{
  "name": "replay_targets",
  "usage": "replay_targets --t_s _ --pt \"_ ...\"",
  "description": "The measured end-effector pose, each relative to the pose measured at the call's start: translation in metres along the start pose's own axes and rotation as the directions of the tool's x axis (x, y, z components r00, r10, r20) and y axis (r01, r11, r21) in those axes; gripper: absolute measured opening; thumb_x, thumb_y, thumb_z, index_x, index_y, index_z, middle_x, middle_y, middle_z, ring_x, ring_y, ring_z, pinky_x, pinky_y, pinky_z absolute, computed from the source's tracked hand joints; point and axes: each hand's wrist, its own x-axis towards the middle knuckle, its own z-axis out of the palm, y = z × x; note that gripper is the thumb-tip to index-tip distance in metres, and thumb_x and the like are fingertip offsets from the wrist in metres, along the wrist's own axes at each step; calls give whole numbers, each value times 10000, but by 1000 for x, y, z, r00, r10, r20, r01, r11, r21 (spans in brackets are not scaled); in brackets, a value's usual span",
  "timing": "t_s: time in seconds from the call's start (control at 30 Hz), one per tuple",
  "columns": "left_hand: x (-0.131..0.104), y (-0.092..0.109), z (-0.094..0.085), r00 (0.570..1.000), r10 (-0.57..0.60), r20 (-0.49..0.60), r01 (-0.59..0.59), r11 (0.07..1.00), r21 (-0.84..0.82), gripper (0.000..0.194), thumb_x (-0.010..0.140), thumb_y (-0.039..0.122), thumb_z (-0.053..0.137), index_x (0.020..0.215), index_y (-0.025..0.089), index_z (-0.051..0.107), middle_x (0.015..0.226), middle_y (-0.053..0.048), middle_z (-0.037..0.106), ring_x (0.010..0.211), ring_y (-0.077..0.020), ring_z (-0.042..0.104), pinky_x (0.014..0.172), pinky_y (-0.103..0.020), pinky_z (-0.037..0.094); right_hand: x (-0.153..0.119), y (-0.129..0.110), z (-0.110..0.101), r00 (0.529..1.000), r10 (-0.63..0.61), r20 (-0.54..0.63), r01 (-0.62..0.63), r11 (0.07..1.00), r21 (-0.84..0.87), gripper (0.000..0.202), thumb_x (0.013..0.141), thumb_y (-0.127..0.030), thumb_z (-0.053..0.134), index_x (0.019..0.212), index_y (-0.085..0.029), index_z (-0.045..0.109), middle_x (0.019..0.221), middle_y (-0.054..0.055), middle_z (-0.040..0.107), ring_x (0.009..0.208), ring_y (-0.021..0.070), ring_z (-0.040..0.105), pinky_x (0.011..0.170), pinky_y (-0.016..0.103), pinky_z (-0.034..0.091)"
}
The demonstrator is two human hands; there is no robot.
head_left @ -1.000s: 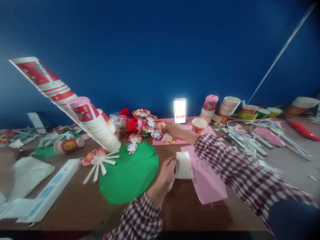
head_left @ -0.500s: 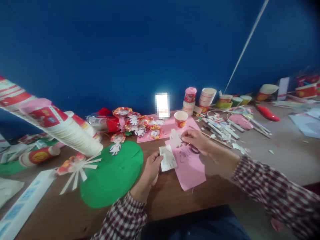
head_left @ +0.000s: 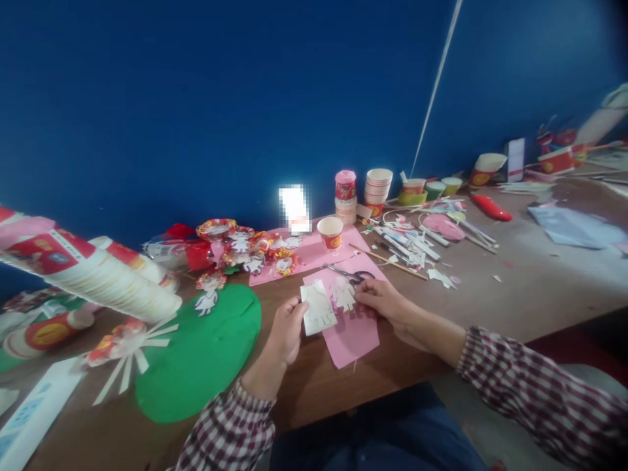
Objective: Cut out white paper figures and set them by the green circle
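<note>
Between thumb and fingers my left hand pinches a white paper card with dark drawn lines. My right hand holds a small white paper cutout by its right edge, just right of the card. Both pieces are over a pink paper sheet on the table. Scissors with dark handles lie just beyond my right fingers. Farther back, a single paper cup stands on another pink sheet.
A green oval sheet lies to the left, near a leaning stack of cups. Decorated figures sit behind it. Cup stacks, markers and paper scraps are at the back right. A blue wall rises behind.
The view has turned right, so things appear farther left. My right hand has brought the cutout lower, closer to the card. The scissors now show more fully beyond it.
</note>
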Motion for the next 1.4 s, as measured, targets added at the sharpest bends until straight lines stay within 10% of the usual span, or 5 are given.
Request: replay_targets --t_s 1.4 --pt "4 -3 14 1000 -2 27 2 1000 12 212 671 275 664 840 149 687 776 -51 721 815 -237 676 714 -315 521 -5 -4 19 998 -26 53 24 999 35 145 797 -239 628 759 -183 501 555 -45 597 431 63 517 404 152 385"
